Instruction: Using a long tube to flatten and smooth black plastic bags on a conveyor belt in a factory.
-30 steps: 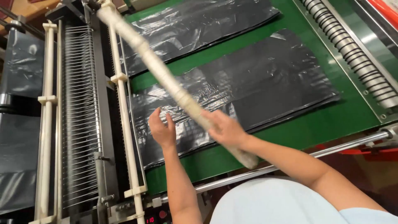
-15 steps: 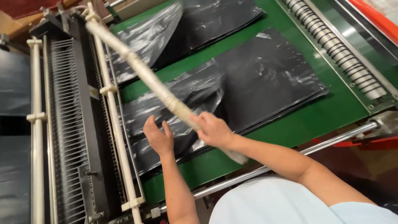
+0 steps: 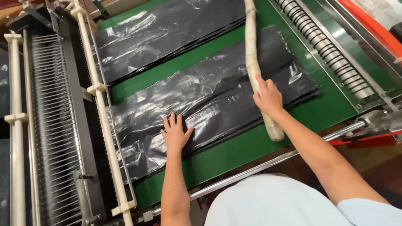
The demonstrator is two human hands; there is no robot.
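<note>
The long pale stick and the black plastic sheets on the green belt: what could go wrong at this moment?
1. The right hand grips the long pale stick near its low end only, so the far end could swing and ruffle the nearer stack of black sheets.
2. The left hand presses flat on glossy, wrinkled film; the top sheets may slide out of line.
3. The left hand lies close to the white rail and wire rack; fingers might get caught there.

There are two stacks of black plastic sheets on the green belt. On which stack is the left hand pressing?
The near stack: the left hand lies flat on it and the wrapped stick crosses it. The far stack lies beyond a green strip, untouched.
</note>
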